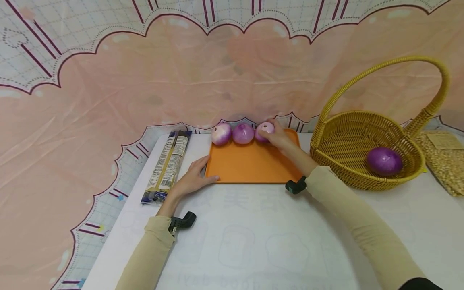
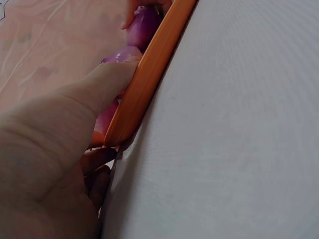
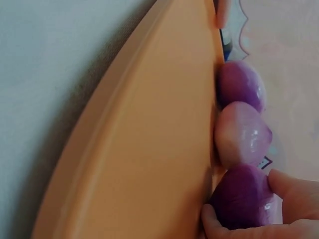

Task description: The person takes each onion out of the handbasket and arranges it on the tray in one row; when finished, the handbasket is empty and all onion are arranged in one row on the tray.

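Note:
Three purple onions stand in a row along the far edge of an orange tray (image 1: pixel 250 165): a left onion (image 1: pixel 221 134), a middle onion (image 1: pixel 243 133) and a right onion (image 1: pixel 264 131). My right hand (image 1: pixel 280 139) grips the right onion between thumb and fingers, close over the tray in the right wrist view. At the tray's near left corner, my left hand (image 1: pixel 193 177) holds the rim, with the thumb (image 2: pixel 112 82) laid over it and the fingers outside it.
To the right stands a yellow wicker basket (image 1: pixel 348 179) with a tall handle, holding another purple onion (image 1: pixel 385 161). A bag of yellow kernels (image 1: pixel 444 161) lies beyond it. Left of the tray lies a long printed packet (image 1: pixel 167 165) on the white table (image 1: pixel 253 233).

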